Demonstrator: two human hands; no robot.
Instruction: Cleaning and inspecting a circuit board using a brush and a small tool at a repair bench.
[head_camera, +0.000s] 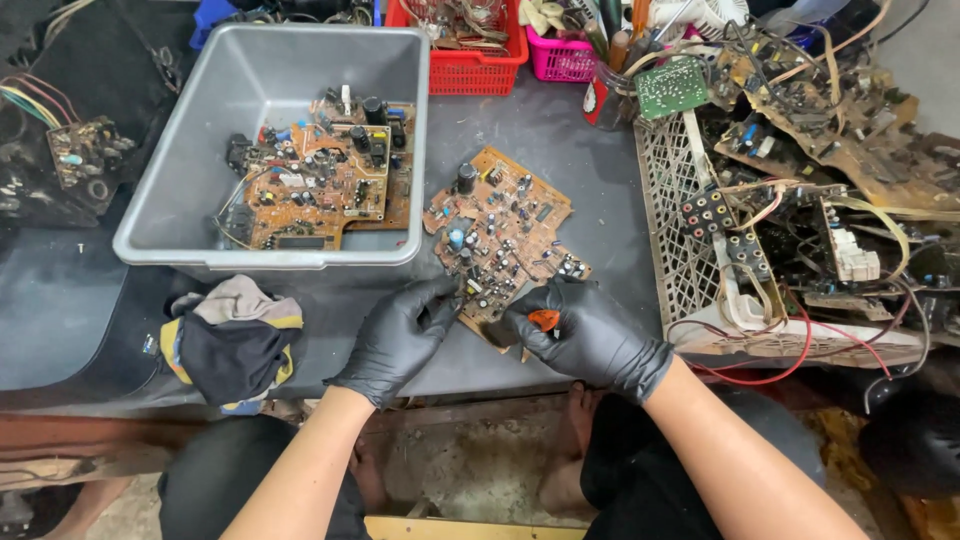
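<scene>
A brown circuit board (505, 232) full of small components lies on the dark table, tilted toward me. My left hand (400, 335), in a black glove, pinches its near edge. My right hand (585, 335), also gloved in black, is closed around a small tool with an orange-red handle (543, 319), held against the board's near corner. The tool's tip is hidden by my fingers.
A grey plastic tub (180, 190) at the left holds more circuit boards (320, 180). A crumpled cloth (232, 340) lies in front of it. A white wire basket (690, 260) heaped with boards and cables stands at the right. Red (478, 66) and pink (560, 60) baskets stand at the back.
</scene>
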